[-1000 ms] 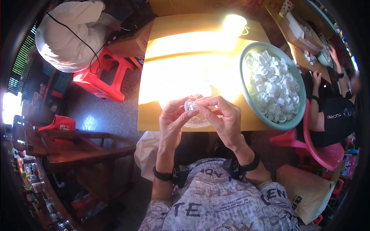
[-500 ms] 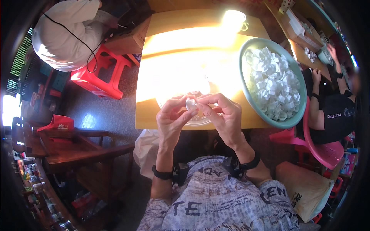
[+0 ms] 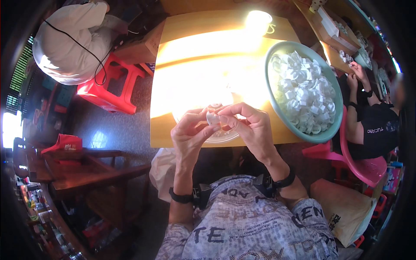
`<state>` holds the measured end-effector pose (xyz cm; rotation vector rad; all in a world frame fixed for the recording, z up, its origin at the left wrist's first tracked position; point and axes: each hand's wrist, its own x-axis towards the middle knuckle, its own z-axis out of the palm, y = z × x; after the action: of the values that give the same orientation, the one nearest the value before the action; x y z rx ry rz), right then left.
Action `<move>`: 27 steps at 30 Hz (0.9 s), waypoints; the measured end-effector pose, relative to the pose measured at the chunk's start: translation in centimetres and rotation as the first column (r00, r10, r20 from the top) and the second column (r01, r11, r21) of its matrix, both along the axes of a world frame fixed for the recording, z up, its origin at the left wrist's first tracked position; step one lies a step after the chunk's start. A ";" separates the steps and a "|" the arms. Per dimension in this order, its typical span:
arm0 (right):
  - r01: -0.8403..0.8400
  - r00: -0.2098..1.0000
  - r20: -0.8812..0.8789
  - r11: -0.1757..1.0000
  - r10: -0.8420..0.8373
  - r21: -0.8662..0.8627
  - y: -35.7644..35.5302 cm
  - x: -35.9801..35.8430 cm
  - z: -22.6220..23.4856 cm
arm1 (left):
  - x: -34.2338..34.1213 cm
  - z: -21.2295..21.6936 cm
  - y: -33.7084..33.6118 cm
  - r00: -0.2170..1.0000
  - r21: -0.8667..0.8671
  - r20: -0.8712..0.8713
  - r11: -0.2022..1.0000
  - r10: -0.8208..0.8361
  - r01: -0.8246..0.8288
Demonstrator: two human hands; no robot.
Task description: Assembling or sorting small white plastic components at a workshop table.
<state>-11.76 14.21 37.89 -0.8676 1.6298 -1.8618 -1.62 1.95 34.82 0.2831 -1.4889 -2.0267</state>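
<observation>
Between both hands is a small white plastic part, rounded in outline, held over the table's near edge. My left hand pinches it from the left with thumb and fingers. From the right, my right hand presses its thumb and forefinger together at the part's edge; whether a smaller piece sits in that pinch is hidden. Below the hands lies a shallow round dish, mostly covered by them and washed out by glare. A green oval basin heaped with white plastic parts stands to the right.
Sunlight bleaches much of the yellow table. A mug stands at its far side. Left are a red stool, a seated person and a wooden chair. Another person works at the right beside a pink chair; a sack lies nearby.
The white part has turned slightly between my fingers, and both hands stay close together. At the right, the other person's hands have come together.
</observation>
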 end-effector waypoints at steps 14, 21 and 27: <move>0.272 0.947 -0.151 0.959 -0.282 -0.087 1.7 0.4 -0.4 | -3.2 1.2 0.8 0.983 -0.140 0.182 0.990 0.039 -0.013; 0.243 0.930 -0.309 0.964 -0.200 0.106 6.1 2.1 -1.6 | -12.3 4.5 3.6 0.970 -0.363 0.207 0.910 -0.130 0.200; 0.313 0.947 -0.122 0.940 -0.298 0.133 7.5 1.4 -3.1 | -20.5 5.5 6.8 0.968 -0.598 0.187 0.763 -0.166 0.246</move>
<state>-10.33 21.75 34.81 -0.6824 2.0371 -1.8885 -22.11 8.75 40.33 -0.0359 -2.2533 -1.5641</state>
